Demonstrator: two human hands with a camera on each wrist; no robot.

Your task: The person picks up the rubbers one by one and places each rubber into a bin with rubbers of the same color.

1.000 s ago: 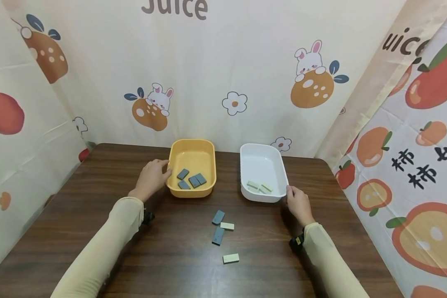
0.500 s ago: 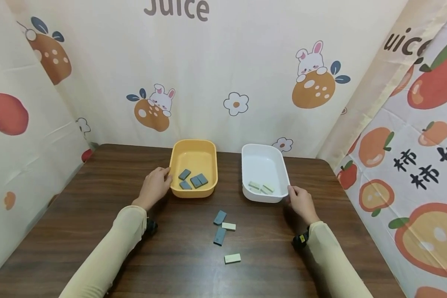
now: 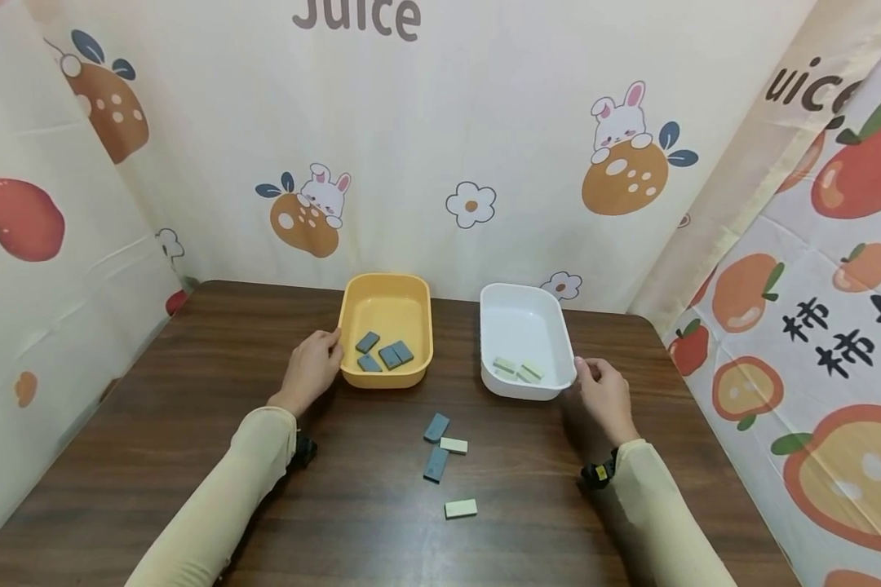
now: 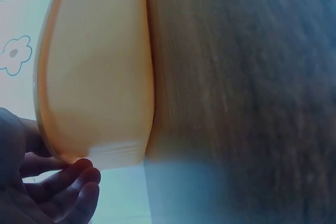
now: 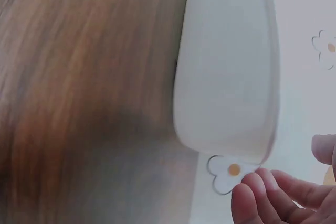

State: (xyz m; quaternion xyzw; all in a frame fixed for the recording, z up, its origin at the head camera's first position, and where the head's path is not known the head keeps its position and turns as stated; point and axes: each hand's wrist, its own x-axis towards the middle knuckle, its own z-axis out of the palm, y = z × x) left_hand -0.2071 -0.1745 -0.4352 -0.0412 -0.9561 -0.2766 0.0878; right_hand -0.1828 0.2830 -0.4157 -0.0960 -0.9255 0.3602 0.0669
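My left hand (image 3: 312, 371) is at the near-left side of a yellow plastic bin (image 3: 385, 380). In the left wrist view, thumb and fingers (image 4: 79, 179) meet the rim at one corner and pinch it. Across from it, my right hand (image 3: 605, 398) stands beside a white plastic bin (image 3: 517, 390). Its thumb and fingers (image 5: 262, 184) are spread apart with nothing between them, fingertips just off the bin's corner. Several dark blue-grey tiles (image 3: 391, 355) lie in the yellow bin. Pale green blocks (image 3: 530, 372) are in the white one.
On the brown wooden table (image 3: 323, 522), between the forearms, lie two blue-grey tiles (image 3: 436, 463) and two pale green blocks (image 3: 461, 509). A printed curtain (image 3: 411, 122) hangs right behind both bins. Each wrist carries a small black device (image 3: 599, 473).
My right hand has come away from the white bin's rim, its fingers spreading. My left hand has slid slightly nearer along the yellow bin's side. The bins, tiles and blocks stay put.
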